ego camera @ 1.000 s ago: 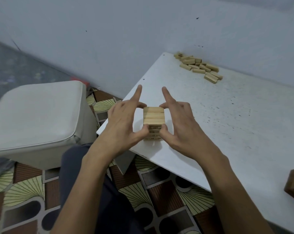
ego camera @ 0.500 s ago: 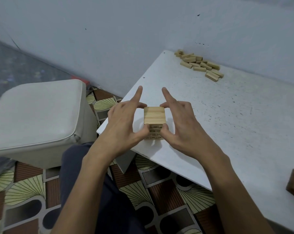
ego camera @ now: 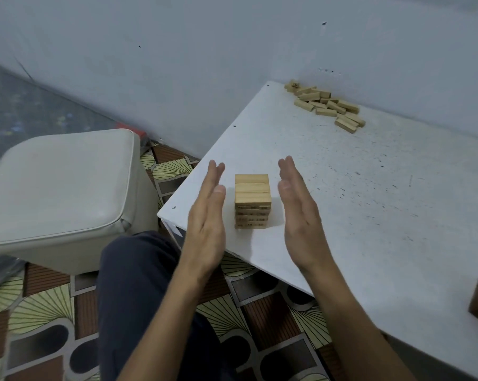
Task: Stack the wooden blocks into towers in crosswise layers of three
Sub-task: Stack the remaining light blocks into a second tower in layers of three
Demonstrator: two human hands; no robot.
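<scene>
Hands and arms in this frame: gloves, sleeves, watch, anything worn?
Nothing worn. The left hand and right hand have no gloves, rings or watch. The left forearm and right forearm show no sleeve up to the frame edge. Dark navy trousers cover the leg.

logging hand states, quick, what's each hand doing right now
Left hand: open, fingers straight, beside the block tower, holding nothing.
Right hand: open, fingers straight, holding nothing.

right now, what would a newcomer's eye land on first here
A small block tower stands near the left corner of the white table, its top layer three blocks side by side. The left hand and right hand flank it, fingers straight, not touching it. A loose pile of blocks lies at the far edge by the wall.
</scene>
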